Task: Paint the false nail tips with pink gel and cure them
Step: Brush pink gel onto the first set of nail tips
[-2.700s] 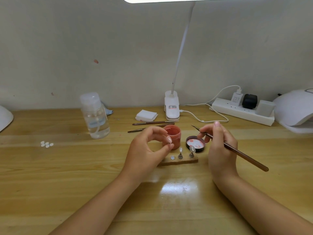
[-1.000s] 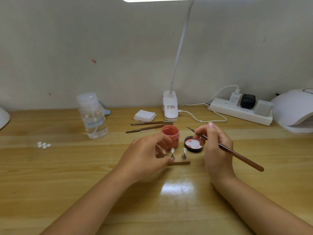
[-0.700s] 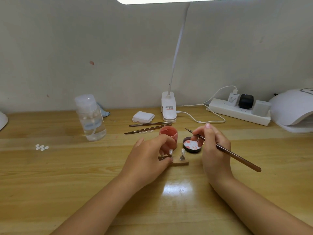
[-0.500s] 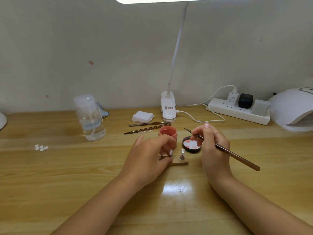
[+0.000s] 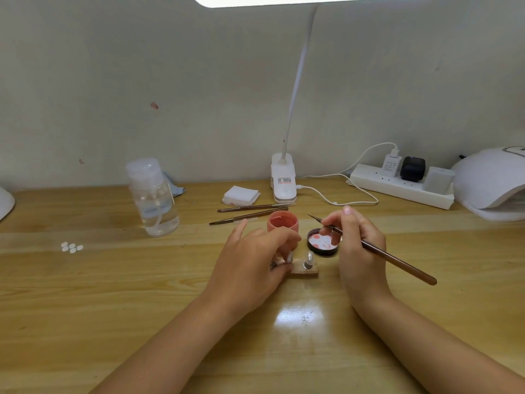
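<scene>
You are early in the job: the nail tip (image 5: pixel 308 256) standing on the wooden holder (image 5: pixel 304 273) looks clear, unpainted. Your left hand (image 5: pixel 252 263) pinches another stand on that holder; your right hand (image 5: pixel 358 245) holds the brush (image 5: pixel 383 254). The open jar (image 5: pixel 282 221) holds pink gel, its lid (image 5: pixel 322 242) shows smears. Curing lamp (image 5: pixel 488 183) waits, well apart.

Both hands low, close together over the wooden nail stand (image 5: pixel 305 273)

The left hand (image 5: pixel 252 268) curls over the stand's left end, fingertips pinching there; the right hand (image 5: pixel 359 248), just right of the stand, grips a brush (image 5: pixel 380 253), forearm angled inward.
</scene>
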Demonstrator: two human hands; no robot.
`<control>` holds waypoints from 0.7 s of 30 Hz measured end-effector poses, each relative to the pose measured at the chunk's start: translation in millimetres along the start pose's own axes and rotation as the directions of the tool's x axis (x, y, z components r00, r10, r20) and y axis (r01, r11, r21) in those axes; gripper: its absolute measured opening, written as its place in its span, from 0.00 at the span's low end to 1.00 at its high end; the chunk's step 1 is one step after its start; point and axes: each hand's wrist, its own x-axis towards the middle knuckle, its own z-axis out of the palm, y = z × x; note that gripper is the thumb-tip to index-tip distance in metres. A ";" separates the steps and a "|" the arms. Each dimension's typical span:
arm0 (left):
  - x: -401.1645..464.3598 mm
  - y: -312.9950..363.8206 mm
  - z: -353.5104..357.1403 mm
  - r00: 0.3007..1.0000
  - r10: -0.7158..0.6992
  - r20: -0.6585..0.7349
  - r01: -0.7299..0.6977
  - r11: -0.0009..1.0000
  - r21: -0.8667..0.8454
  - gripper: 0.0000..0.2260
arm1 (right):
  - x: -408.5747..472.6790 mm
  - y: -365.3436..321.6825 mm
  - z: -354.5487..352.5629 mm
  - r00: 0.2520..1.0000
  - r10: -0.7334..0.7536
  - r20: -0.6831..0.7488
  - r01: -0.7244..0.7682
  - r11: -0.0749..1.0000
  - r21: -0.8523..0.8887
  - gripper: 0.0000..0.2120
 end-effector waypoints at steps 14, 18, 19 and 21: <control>-2.6 -0.7 0.8 0.939 0.021 -0.343 -0.132 0.943 -0.304 0.13 | 0.7 -0.2 -0.2 1.000 -0.003 0.012 0.004 0.999 -0.032 0.19; -4.5 -6.8 -3.9 0.905 -0.097 -0.415 -0.124 0.871 -0.475 0.15 | 0.9 -1.9 -0.2 0.999 0.028 0.025 -0.028 1.000 -0.005 0.17; -4.7 -9.4 -4.8 0.902 -0.127 -0.414 -0.110 0.858 -0.502 0.14 | 0.7 -2.8 0.0 0.999 0.036 0.033 -0.036 0.999 0.006 0.17; -4.8 -15.2 -4.9 0.901 -0.176 -0.397 -0.078 0.834 -0.546 0.12 | 0.0 -5.8 0.3 0.998 0.044 0.053 -0.045 0.998 0.031 0.15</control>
